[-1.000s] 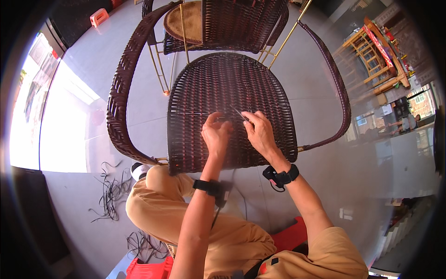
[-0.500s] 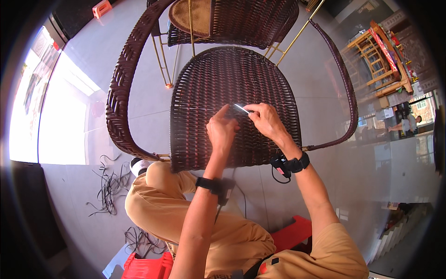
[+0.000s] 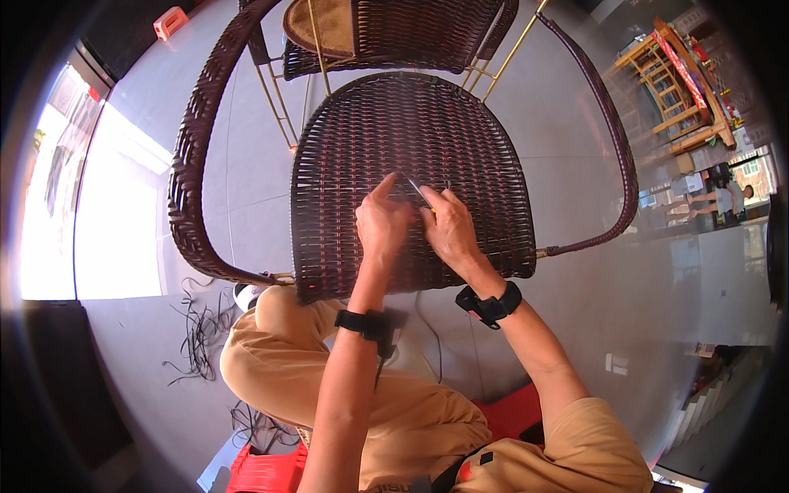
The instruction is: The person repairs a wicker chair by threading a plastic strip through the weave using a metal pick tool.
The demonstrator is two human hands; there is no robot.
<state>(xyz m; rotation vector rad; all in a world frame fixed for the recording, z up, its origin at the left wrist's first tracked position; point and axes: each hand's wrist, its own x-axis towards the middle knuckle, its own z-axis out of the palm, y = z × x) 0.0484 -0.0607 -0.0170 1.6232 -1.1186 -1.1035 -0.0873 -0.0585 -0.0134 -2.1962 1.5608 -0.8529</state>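
Note:
A dark brown woven chair seat (image 3: pixel 362 140) lies before me, its strands crossing in rows with a reddish tint. My right hand (image 3: pixel 452 226) is closed on a thin pointed metal tool (image 3: pixel 414 187), whose bright tip points up and left over the weave. The tool's handle is mostly hidden in my fingers. Close to the tip, my left hand (image 3: pixel 380 222) is over the seat with its index finger stretched forward. Its thumb is smeared by motion, and I see nothing held in it.
Wrapped armrests (image 3: pixel 197 156) curve around both sides of the seat. Another woven piece with gold metal legs stands beyond. Dark loose strands (image 3: pixel 201 337) lie on the floor at left, near a red plastic stool (image 3: pixel 267 470). Wooden furniture (image 3: pixel 670 90) stands far right, with a person beyond.
My right hand has drawn slightly left and down, and the tool now points more steeply upward. My left hand has shifted a little left. The chair appears slightly left in view.

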